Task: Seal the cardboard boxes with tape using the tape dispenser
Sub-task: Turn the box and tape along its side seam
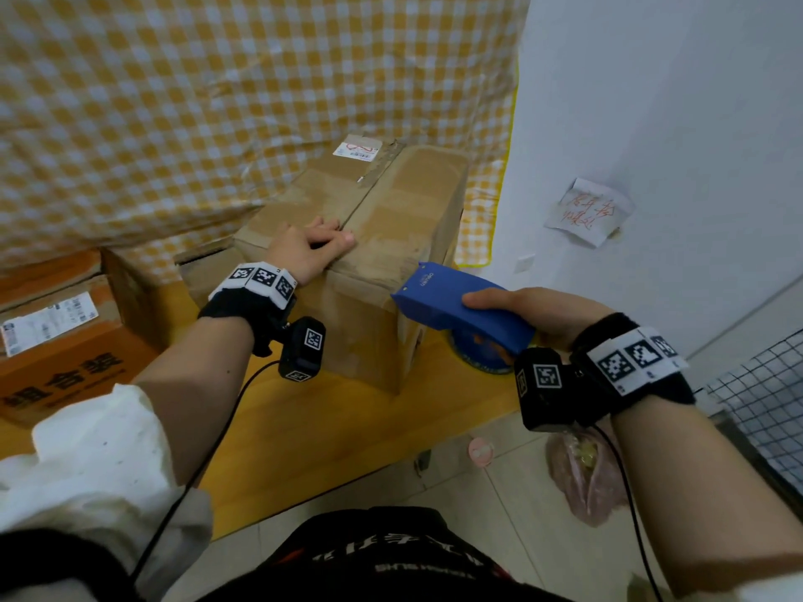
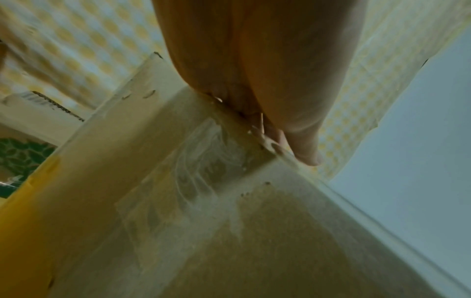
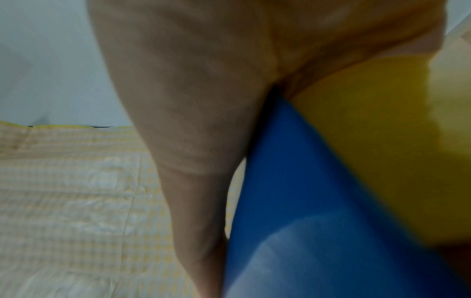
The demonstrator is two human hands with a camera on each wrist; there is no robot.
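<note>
A brown cardboard box [image 1: 404, 210] stands on the yellow-wood table, its two top flaps meeting at a centre seam with old tape on it. My left hand [image 1: 310, 247] rests flat on the near end of the lid, fingers straight beside the seam; in the left wrist view the left hand [image 2: 288, 121] presses the box edge [image 2: 229, 201]. My right hand [image 1: 539, 312] grips a blue tape dispenser [image 1: 456, 304], held just off the box's near right corner, nose toward the box. In the right wrist view my thumb lies along the blue dispenser [image 3: 305, 201].
An orange printed box [image 1: 65, 341] with a label lies at the left, another brown carton [image 1: 204, 271] behind it. A yellow-checked plastic sheet [image 1: 217, 102] hangs behind. White wall with a paper note [image 1: 586, 210] at right; wire grid [image 1: 764, 397] low right; tiled floor below.
</note>
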